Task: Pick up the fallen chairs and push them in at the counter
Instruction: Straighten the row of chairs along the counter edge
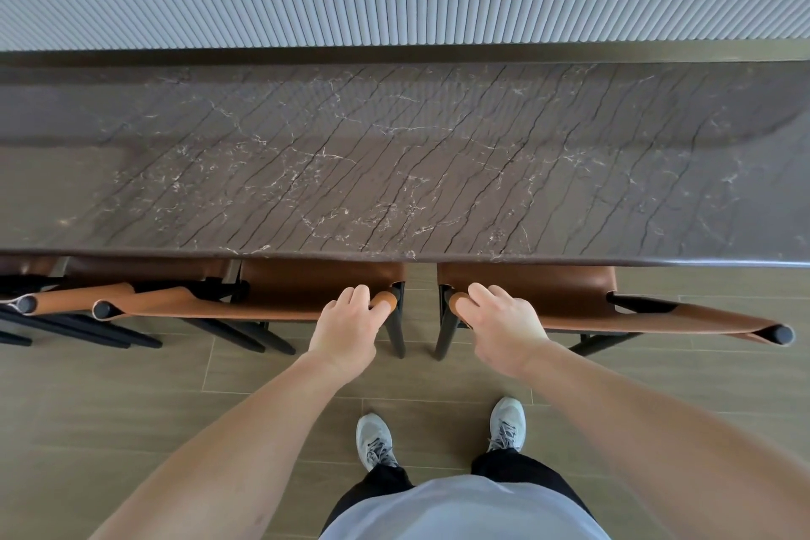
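Chairs stand upright in a row, seats tucked under the dark marble worktop. The left hand has its grip curled around the top rail end of the middle chair. The right hand clamps the rail end of the right chair. A third chair stands further left. Grey shoes stand on the wood floor.

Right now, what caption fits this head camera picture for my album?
Left hand and right hand grip two brown chairs tucked under the counter.
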Demonstrator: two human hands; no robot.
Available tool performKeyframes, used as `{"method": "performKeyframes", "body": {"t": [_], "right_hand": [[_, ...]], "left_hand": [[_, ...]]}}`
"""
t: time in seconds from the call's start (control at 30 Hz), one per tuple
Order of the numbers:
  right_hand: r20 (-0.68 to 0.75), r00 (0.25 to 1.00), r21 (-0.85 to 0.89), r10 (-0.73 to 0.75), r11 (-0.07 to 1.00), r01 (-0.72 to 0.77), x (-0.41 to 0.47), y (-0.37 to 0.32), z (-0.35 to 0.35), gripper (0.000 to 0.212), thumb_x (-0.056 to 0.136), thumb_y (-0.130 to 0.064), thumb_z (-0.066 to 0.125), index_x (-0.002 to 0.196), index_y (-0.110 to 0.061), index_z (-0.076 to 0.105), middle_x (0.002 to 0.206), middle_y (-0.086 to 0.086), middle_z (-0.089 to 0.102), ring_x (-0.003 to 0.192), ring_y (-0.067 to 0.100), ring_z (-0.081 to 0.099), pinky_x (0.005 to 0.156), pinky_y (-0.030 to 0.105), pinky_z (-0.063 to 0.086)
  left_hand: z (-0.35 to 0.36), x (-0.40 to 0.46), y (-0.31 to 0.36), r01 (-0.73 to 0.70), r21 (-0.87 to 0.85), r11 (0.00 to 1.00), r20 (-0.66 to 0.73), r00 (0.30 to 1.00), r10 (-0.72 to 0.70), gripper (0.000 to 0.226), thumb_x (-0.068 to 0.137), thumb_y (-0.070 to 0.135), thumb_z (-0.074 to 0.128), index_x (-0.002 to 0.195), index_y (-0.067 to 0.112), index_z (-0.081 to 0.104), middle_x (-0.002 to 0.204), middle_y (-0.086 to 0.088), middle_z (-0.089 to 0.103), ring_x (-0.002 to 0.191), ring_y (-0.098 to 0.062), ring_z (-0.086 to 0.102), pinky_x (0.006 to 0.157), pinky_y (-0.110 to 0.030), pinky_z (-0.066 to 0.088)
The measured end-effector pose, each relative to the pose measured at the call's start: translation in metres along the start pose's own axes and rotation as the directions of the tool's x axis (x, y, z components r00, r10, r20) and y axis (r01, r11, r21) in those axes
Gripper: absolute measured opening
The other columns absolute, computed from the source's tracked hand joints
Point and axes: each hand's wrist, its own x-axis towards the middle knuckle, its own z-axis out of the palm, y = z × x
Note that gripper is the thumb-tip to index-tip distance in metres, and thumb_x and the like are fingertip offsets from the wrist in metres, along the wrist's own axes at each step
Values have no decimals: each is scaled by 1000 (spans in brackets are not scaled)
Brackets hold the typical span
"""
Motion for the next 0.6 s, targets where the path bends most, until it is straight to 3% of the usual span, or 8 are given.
{"method": "performKeyframes", "body": {"t": [0.37, 0.6], "right_hand": [[69, 998, -22, 12, 1000, -11, 4, -2, -3, 36, 78, -5, 60, 106, -20, 45, 104, 2, 41, 81, 21, 35, 46, 29, 18], [77, 996, -30, 55, 998, -53, 4, -9, -11, 27, 86, -12, 60, 107, -19, 45, 106, 3, 42, 80, 21, 38, 56, 31, 34]], "left_hand": [[-4, 8, 3, -38, 7, 999, -1, 999, 38, 37, 73, 0, 73, 104, 16, 58, 85, 0, 31, 74, -16, 32, 54, -30, 27], [-4, 9, 6, 85, -109, 990, 28, 996, -83, 32, 89, 20, 61, 121, 22, 57, 101, 0, 43, 92, -19, 44, 70, -31, 46]]}}
